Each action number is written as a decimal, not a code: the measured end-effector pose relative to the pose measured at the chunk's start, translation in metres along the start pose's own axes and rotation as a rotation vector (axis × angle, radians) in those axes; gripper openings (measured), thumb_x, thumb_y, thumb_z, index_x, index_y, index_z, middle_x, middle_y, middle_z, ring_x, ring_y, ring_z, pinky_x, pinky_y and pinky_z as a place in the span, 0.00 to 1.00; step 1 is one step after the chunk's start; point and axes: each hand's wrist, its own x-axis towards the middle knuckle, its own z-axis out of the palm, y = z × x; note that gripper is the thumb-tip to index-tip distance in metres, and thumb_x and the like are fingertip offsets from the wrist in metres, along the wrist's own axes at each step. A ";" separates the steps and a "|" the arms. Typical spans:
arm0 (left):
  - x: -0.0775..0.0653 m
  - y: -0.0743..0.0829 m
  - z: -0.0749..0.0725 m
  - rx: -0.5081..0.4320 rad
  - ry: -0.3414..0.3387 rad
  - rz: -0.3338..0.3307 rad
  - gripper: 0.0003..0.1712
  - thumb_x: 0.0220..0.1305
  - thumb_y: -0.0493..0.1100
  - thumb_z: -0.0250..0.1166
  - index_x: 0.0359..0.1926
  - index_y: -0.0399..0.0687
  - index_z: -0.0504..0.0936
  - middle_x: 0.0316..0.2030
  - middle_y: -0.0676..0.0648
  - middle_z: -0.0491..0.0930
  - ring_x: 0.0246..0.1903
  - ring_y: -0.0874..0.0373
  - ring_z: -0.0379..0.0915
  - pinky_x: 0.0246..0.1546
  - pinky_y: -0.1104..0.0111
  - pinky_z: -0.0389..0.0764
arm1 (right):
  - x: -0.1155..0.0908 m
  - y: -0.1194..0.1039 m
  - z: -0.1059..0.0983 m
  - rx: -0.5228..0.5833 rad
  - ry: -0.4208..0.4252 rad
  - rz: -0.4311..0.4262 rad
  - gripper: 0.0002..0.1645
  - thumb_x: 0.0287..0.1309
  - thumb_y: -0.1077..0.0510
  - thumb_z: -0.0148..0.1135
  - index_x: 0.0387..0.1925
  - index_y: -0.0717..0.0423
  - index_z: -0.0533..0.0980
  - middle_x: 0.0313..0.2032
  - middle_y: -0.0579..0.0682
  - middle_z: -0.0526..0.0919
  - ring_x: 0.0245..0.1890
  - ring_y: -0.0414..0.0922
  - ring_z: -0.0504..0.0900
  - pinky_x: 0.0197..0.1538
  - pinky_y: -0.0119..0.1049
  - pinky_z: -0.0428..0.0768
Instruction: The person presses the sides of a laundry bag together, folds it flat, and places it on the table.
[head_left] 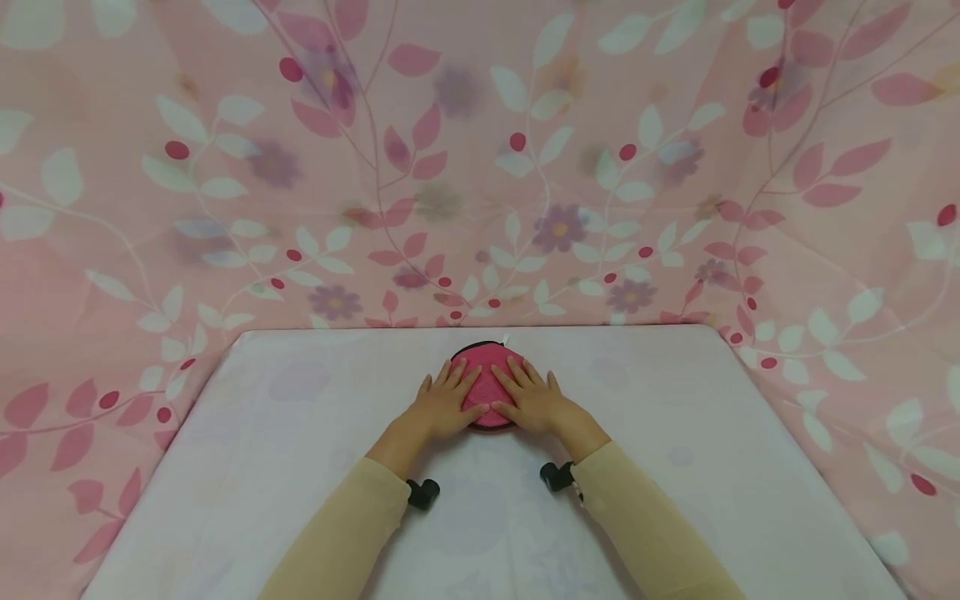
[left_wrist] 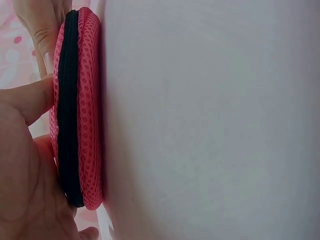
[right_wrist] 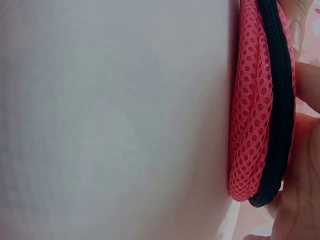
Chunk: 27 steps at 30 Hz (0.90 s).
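A round pink mesh pouch point(head_left: 487, 387) with a black zipper point(left_wrist: 68, 110) around its side lies flat near the far edge of the table. On its left part rests my left hand point(head_left: 444, 406), fingers spread over the top. My right hand point(head_left: 542, 406) lies on the right part in the same way, the two thumbs close together near the front. Seen from the right wrist, the pouch's mesh side point(right_wrist: 250, 115) bulges under the zipper, low against the white cloth.
A white cloth with faint prints covers the table point(head_left: 300, 467). Pink floral fabric point(head_left: 480, 167) hangs behind it and along both sides. Small black devices point(head_left: 423, 494) sit at both sleeve cuffs.
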 end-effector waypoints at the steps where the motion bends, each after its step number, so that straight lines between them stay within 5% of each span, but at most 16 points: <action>1: 0.000 0.000 0.000 0.003 0.001 -0.001 0.45 0.71 0.71 0.45 0.80 0.57 0.48 0.79 0.44 0.41 0.77 0.41 0.30 0.71 0.38 0.42 | 0.000 -0.001 -0.001 0.002 0.000 -0.003 0.44 0.72 0.33 0.44 0.80 0.40 0.44 0.80 0.53 0.39 0.78 0.58 0.36 0.72 0.68 0.41; 27: -0.001 0.001 0.001 0.011 -0.001 -0.006 0.45 0.72 0.71 0.46 0.80 0.58 0.48 0.79 0.44 0.41 0.77 0.41 0.30 0.71 0.38 0.40 | 0.005 0.004 0.005 0.006 -0.008 0.012 0.45 0.71 0.31 0.44 0.80 0.38 0.43 0.80 0.51 0.38 0.78 0.57 0.34 0.72 0.68 0.38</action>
